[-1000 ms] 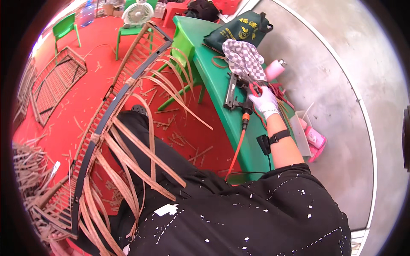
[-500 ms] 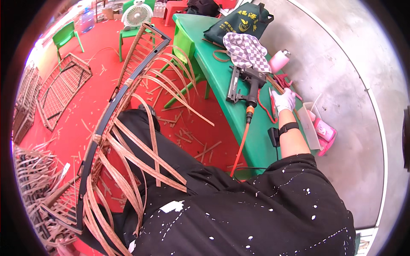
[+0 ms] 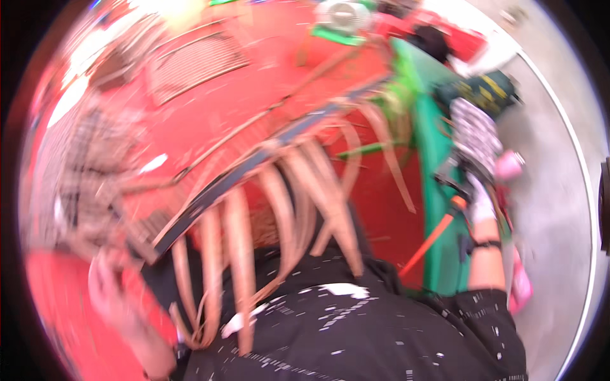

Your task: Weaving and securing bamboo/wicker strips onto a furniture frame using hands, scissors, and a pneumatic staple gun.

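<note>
A woven frame (image 3: 238, 171) with a dark flat bar and long loose tan strips (image 3: 238, 273) lies slantwise across my lap. My left hand (image 3: 107, 279), bare and smeared by motion, is near the frame's lower left corner; whether it touches the frame is unclear. My right hand (image 3: 483, 202), in a white glove, reaches over the green table (image 3: 438, 254). It is right beside the handle of a black nail gun (image 3: 454, 171) with an orange hose (image 3: 427, 244). Blur hides whether its fingers are wrapped round the handle.
On the table are a checkered cloth (image 3: 475, 130), a dark green bag (image 3: 492, 92) and a pink bottle (image 3: 508, 165). A woven panel (image 3: 197, 60) lies on the red floor, with more woven pieces (image 3: 95, 159) at left. A white fan (image 3: 345, 18) stands at the back.
The view has swung left, shifting the scene rightward. My right hand has moved from beside the red items to the nail gun. My left hand now shows clearly at lower left.
</note>
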{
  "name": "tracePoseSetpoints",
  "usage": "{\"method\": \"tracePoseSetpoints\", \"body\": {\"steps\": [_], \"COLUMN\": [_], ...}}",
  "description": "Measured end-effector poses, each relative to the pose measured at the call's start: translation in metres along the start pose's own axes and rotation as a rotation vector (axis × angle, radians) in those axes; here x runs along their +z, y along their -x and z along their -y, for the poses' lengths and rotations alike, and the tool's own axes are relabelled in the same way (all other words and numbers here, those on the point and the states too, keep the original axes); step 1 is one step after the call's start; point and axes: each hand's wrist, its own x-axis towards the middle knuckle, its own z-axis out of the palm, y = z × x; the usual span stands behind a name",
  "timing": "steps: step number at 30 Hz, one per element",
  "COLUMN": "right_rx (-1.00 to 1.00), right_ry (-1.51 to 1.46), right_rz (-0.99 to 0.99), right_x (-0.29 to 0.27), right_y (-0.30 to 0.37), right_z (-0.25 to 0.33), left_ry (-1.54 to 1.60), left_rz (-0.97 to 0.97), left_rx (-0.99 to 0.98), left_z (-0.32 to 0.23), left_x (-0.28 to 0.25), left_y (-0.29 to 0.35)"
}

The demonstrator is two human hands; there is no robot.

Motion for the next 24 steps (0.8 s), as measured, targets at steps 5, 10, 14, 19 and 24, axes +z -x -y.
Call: {"method": "tracePoseSetpoints", "body": {"steps": [5,10,14,19,24], "right_rx": [0.142,0.133,0.079,-0.107,-0.029], "right_ry": [-0.102,-0.105,0.041,0.269,-0.14], "right_rz": [-0.013,-0.146,-0.281,-0.278,0.679], "right_x": [-0.003,-0.027,-0.011,0.061,0.158], "right_y": [-0.066,-0.129,-0.129,-0.066,0.039], "right_z": [-0.003,0.003,0.018,0.049,0.101], "left_ry": [0.019,0.135,0.142,-0.27,-0.392], "left_rz": [0.057,0.124,0.217,0.151,0.13], "left_rx": [0.073,0.04,0.012,0.251,0.449], "left_z": [-0.021,-0.04,-0.041,-0.042,-0.038], "left_x": [0.036,0.049,0.058,0.071,0.079], "left_y": [0.011,0.012,0.007,0.003,-0.002]}}
